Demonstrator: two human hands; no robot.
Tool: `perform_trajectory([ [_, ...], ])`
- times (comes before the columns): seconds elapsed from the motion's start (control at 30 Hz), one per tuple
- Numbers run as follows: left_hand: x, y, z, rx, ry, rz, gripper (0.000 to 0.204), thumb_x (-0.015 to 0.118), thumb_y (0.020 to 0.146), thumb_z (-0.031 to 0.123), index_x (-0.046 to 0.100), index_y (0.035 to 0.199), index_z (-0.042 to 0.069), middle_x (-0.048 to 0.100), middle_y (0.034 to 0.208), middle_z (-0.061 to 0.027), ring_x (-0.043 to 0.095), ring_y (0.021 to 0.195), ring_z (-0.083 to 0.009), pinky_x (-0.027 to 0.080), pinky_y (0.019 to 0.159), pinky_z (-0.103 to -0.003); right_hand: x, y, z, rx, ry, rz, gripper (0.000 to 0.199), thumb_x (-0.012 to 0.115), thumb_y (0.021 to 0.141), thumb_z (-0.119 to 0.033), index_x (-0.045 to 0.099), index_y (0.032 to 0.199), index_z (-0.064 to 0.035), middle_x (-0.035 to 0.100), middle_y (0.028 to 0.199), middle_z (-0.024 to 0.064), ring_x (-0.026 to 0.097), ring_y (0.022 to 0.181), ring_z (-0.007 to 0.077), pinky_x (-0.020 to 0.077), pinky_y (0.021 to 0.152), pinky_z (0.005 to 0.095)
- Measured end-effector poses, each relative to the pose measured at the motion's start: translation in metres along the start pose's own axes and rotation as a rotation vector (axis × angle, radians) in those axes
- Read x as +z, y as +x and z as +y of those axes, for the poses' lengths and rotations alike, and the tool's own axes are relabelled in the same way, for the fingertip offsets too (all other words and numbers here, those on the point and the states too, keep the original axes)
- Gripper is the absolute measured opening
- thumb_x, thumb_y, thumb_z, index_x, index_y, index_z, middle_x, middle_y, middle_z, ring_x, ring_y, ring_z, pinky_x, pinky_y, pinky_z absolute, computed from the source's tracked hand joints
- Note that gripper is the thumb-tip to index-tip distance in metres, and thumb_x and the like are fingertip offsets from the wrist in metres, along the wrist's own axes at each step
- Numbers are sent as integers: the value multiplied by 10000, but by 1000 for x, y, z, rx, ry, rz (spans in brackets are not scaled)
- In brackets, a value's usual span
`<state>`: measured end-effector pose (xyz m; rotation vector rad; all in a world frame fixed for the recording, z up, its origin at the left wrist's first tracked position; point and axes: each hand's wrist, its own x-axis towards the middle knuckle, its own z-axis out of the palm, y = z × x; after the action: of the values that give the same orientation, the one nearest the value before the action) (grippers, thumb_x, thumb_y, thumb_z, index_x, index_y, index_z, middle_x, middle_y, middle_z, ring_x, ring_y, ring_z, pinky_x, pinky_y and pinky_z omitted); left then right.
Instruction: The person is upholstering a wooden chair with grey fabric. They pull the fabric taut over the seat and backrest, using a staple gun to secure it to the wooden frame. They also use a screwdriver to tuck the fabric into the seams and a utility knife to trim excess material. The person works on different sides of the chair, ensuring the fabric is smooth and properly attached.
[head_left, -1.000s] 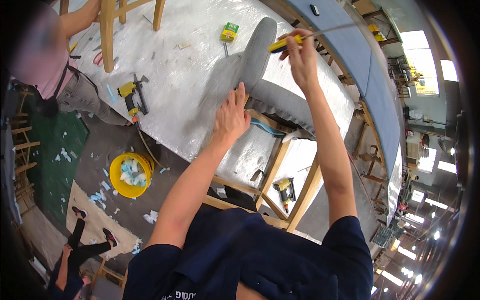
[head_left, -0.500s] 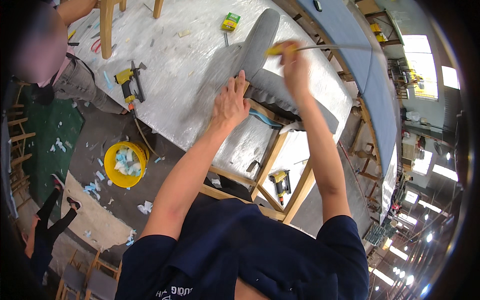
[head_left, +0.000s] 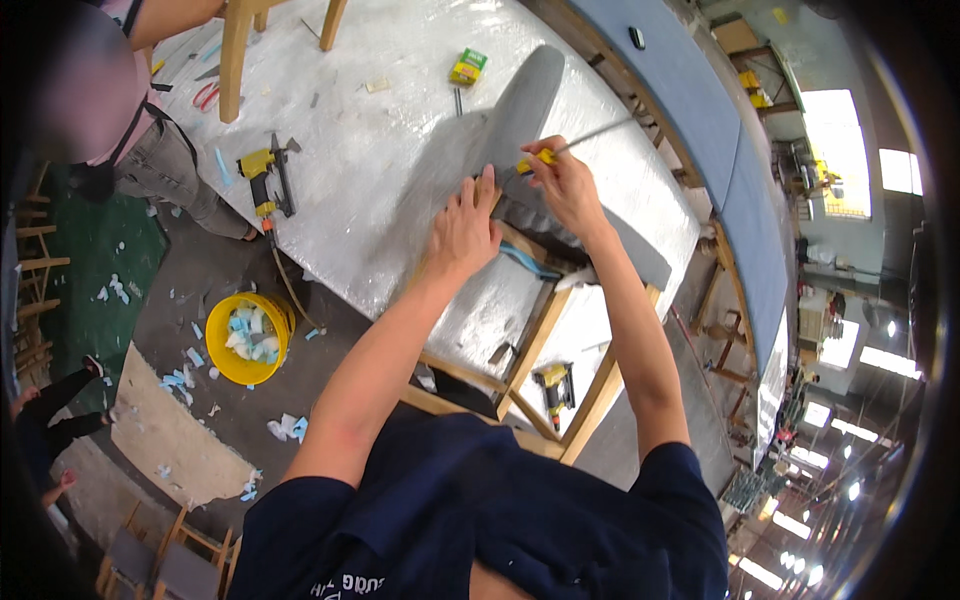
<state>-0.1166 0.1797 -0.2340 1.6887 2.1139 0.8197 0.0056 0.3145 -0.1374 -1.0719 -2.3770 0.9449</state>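
An upholstered grey chair with a bare wooden frame lies on the plastic-covered table. My left hand rests over a wooden part of it, fingers extended toward the grey padding and thumb at the side, holding it. In my right hand, closed, is a yellow-handled screwdriver, its long metal shaft pointing up and right. The handle end is close to the joint between the two padded parts. Gathered dark fabric and a blue strip show inside the frame below.
A yellow-black staple gun with a hose lies at the left, another near the frame. A small green-yellow box sits farther back. A yellow bucket of scraps stands on the floor. A person works at the far left beside wooden legs.
My right hand has come down and left with the screwdriver, toward the padding joint. My left hand keeps its place on the chair. The whole view has shifted slightly.
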Motion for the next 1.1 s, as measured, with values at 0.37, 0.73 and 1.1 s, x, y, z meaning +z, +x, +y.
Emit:
perform_trajectory([
  [0.37,6,-1,1,-6,-7,2,953,726,848,190,223,1649,69,490,1407,-224,628,1031,-384,606,790,-472,8,1,20,59,107,36,176,583,1086,-177,557,1180,-31,766,1045,129,737,839,180,575,763,319],
  [0.73,4,-1,0,-13,-26,-11,926,722,838,179,265,1635,64,491,1433,-237,643,1039,-395,598,808,-488,-10,27,25,163,183,-6,182,570,1098,-173,540,1188,-18,751,1063,136,687,771,141,562,704,285],
  [1.1,11,-1,-2,-9,5,28,938,713,845,193,236,1641,58,516,1380,-254,644,1037,-426,599,815,-499,-35,68,28,69,56,-31,305,607,1074,-305,579,1210,-34,746,944,123,681,691,165,550,643,335],
])
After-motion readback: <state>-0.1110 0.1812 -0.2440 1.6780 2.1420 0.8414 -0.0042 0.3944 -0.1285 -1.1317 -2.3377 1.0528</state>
